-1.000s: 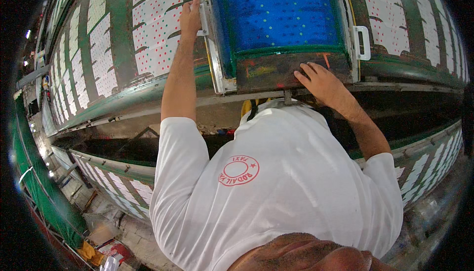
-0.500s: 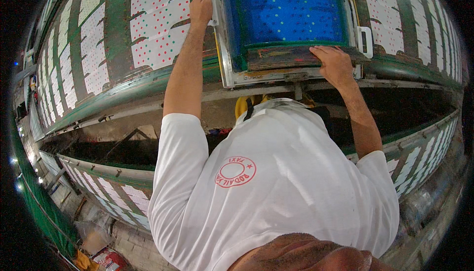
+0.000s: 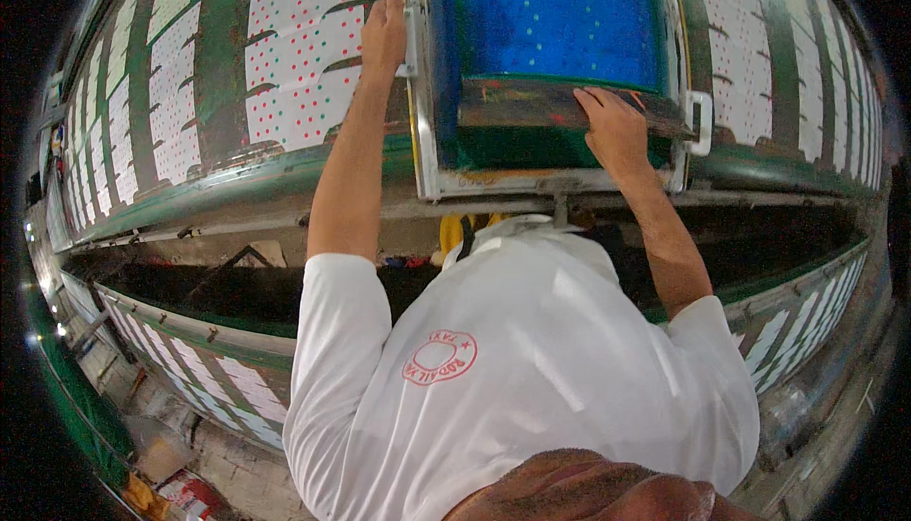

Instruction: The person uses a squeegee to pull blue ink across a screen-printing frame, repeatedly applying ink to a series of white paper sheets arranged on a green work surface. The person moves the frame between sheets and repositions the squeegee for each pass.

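A screen-printing frame with pale metal rails lies on the long green table in front of me. Its mesh is covered in blue ink, with rows of small light dots showing through. My left hand is closed round the left side of the frame, its fingertips partly hidden. On the right, my right hand grips a wide, ink-stained wooden squeegee, fingers over its top edge. The squeegee lies across the screen, some way in from the near rail. Dark green mesh shows between it and that rail.
White pieces with red and green dots lie in rows on the table, left and right of the frame. A white handle juts from the frame's right side. Behind me runs another table with similar pieces.
My right hand has pushed the squeegee away from the near rail, baring a green strip of mesh. My left hand keeps its place on the frame. The whole view has shifted slightly.
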### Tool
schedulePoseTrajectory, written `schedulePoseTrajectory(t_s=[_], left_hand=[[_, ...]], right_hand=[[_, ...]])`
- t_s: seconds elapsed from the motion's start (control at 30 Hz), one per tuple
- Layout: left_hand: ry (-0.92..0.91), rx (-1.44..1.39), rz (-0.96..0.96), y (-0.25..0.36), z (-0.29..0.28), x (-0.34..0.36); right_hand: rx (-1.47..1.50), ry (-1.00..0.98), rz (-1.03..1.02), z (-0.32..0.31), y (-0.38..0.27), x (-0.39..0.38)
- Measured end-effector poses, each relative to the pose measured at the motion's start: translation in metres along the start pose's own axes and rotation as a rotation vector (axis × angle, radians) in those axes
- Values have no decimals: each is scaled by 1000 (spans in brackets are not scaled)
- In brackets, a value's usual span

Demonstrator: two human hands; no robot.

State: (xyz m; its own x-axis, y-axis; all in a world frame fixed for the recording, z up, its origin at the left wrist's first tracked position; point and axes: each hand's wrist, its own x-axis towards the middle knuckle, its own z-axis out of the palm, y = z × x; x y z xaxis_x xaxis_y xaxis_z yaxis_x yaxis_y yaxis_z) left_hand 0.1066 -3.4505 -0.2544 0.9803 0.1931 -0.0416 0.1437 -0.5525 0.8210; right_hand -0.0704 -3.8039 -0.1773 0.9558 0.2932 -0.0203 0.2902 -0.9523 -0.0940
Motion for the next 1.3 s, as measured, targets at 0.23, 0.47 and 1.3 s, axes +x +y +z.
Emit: schedulePoseTrajectory(t_s=[0.23, 0.47, 1.3], left_hand=[[-33, 66, -61, 10, -6, -5], [-28, 150, -81, 11, -6, -5], [-24, 175, -118, 1, -6, -3]], right_hand=[[-60, 34, 19, 4, 74, 191], [-105, 269, -127, 18, 149, 376], [-87, 19, -336, -7, 141, 322]])
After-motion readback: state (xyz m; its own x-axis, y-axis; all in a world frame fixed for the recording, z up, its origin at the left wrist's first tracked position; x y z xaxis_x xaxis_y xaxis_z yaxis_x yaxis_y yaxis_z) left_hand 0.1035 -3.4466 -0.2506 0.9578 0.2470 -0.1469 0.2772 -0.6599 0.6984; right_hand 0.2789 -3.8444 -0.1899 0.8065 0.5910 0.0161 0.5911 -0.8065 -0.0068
